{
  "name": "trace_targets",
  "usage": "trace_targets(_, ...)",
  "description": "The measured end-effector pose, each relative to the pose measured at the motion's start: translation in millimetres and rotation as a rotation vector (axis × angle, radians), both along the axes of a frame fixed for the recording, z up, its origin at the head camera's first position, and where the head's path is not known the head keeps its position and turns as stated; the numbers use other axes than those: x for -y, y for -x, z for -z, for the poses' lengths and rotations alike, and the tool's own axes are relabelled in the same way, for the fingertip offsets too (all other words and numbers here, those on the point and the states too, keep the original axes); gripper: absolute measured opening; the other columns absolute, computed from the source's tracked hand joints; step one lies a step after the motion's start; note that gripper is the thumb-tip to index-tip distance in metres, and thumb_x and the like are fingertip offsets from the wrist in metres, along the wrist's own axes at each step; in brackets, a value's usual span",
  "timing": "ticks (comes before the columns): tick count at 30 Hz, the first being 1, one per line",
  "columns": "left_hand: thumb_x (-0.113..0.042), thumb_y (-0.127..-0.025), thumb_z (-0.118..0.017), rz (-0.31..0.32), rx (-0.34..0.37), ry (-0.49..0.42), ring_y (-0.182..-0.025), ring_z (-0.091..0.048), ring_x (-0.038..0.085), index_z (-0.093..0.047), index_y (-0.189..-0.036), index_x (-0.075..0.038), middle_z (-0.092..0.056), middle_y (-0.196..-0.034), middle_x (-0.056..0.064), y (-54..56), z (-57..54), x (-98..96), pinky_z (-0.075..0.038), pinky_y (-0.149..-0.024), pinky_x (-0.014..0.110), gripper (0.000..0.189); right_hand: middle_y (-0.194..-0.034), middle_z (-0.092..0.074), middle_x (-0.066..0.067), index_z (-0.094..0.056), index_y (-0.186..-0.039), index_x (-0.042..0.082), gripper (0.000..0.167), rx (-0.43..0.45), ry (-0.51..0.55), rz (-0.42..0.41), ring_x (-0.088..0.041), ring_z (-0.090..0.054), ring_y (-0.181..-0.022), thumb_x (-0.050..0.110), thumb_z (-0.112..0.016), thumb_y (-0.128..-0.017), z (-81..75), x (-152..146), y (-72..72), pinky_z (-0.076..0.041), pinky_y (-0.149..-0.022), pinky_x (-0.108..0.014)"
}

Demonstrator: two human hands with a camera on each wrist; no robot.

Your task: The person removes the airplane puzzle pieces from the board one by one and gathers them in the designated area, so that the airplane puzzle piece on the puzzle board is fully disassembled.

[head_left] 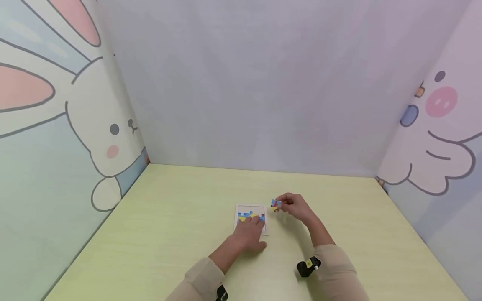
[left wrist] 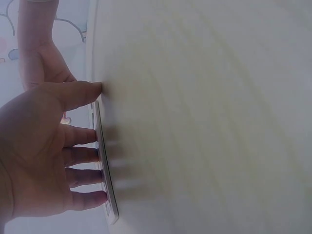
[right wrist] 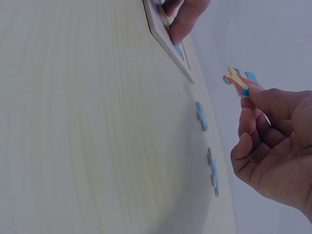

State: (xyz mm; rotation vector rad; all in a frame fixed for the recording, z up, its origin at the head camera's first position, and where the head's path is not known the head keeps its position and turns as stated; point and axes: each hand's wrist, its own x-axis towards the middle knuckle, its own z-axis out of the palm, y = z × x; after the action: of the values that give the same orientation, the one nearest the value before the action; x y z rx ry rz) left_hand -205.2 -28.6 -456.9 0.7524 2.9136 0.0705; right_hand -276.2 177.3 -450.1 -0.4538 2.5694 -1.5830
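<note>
A small square jigsaw tray (head_left: 236, 212) with a pale rim lies on the table, partly filled with blue and yellow pieces (head_left: 246, 215). My left hand (head_left: 249, 235) rests on it, its extended fingers touching the pieces and hiding the lower part. In the left wrist view, the fingertips (left wrist: 100, 197) meet the tray's top and the thumb is spread apart. Just right of the tray, my right hand (head_left: 296, 206) pinches a jigsaw piece (right wrist: 240, 82) between thumb and index finger, raised above the table. This piece is blue, red and yellow.
Two loose blue jigsaw pieces, a nearer one (right wrist: 201, 117) and another (right wrist: 213, 171), lie on the table by the right hand in the right wrist view. A pale wall (head_left: 241, 104) rises behind the yellowish table (head_left: 180, 200); cartoon-printed panels (head_left: 94, 138) flank it.
</note>
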Motion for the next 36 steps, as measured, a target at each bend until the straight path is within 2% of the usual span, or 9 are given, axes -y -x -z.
trace_targets(7, -0.049, -0.083, -0.062, -0.013, 0.013, -0.012, -0.119, -0.042, 0.026, -0.047, -0.134, -0.011, -0.043, -0.136, 0.005, 0.6, 0.8, -0.6, -0.040, -0.092, 0.047, 0.066, -0.082, -0.063, -0.008, -0.064, -0.100, -0.002, 0.014, 0.045, 0.012, 0.034, -0.019, -0.051, -0.068, 0.004, -0.060, -0.088, 0.0, -16, -1.7, -0.043, -0.057, -0.029)
trace_targets(13, -0.048, -0.083, -0.062, -0.010, 0.003, -0.018, -0.119, -0.042, 0.026, -0.047, -0.134, -0.011, -0.043, -0.136, 0.005, 0.1, 0.5, 0.4, -0.039, -0.093, 0.048, 0.065, -0.084, -0.062, -0.011, -0.062, -0.101, -0.002, 0.016, 0.074, 0.007, 0.057, -0.021, -0.051, -0.069, 0.007, -0.058, -0.090, 1.0, -32, -0.5, -0.043, -0.058, -0.035)
trace_targets(25, -0.046, -0.084, -0.061, -0.005, -0.005, -0.031, -0.116, -0.042, 0.026, -0.047, -0.133, -0.010, -0.044, -0.135, 0.005, -0.8, -0.2, 0.6, -0.039, -0.092, 0.048, 0.063, -0.087, -0.062, -0.009, -0.061, -0.105, -0.003, 0.021, 0.102, -0.036, 0.123, -0.024, -0.053, -0.074, 0.012, -0.057, -0.092, 1.0, -72, 0.8, -0.044, -0.062, -0.037)
trace_targets(30, -0.045, -0.084, -0.062, -0.004, -0.011, -0.034, -0.117, -0.042, 0.026, -0.047, -0.134, -0.010, -0.043, -0.135, 0.006, -0.5, -0.3, 0.8, -0.039, -0.093, 0.048, 0.063, -0.084, -0.061, -0.007, -0.061, -0.105, -0.004, 0.022, 0.116, -0.053, 0.162, -0.020, -0.051, -0.070, 0.012, -0.057, -0.092, 1.1, -86, 3.3, -0.042, -0.059, -0.034)
trace_targets(36, -0.045, -0.083, -0.062, -0.001, -0.016, -0.031, -0.116, -0.043, 0.026, -0.048, -0.132, -0.010, -0.044, -0.135, 0.006, -0.5, 1.2, 0.0, -0.039, -0.092, 0.048, 0.062, -0.081, -0.060, -0.007, -0.060, -0.105, -0.007, 0.022, 0.152, -0.054, 0.170, -0.020, -0.048, -0.063, 0.011, -0.058, -0.091, 4.3, -98, 3.0, -0.039, -0.053, -0.031)
